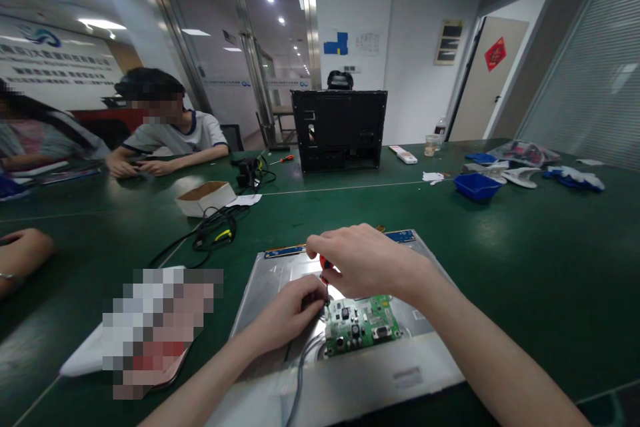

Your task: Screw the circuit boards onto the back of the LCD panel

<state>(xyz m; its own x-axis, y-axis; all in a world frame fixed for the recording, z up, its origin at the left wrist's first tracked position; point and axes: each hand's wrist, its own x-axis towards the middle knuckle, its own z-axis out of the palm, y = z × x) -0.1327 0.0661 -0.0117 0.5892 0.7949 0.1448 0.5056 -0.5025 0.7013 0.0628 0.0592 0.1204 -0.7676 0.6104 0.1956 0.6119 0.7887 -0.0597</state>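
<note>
A metal display panel (pixel 265 287) lies on the green table in front of me, with a green circuit board (pixel 363 323) on it. My right hand (pixel 357 260) is closed on a screwdriver (pixel 326 263) with a red and black handle, held upright at the board's upper left corner. Close beside the shaft, my left hand (pixel 300 303) has its fingers pressed together near that corner; what they hold, if anything, is hidden. A grey cable (pixel 300 373) runs from the board's left side toward me.
A black monitor housing (pixel 340 130) stands at the back. Left are an open box (pixel 207 199), black cables (pixel 215 230) and a blurred-out packet (pixel 150 327). A blue tray (pixel 477 187) and gloves (pixel 575 177) lie right. Other people sit left; one forearm (pixel 23 257) rests nearby.
</note>
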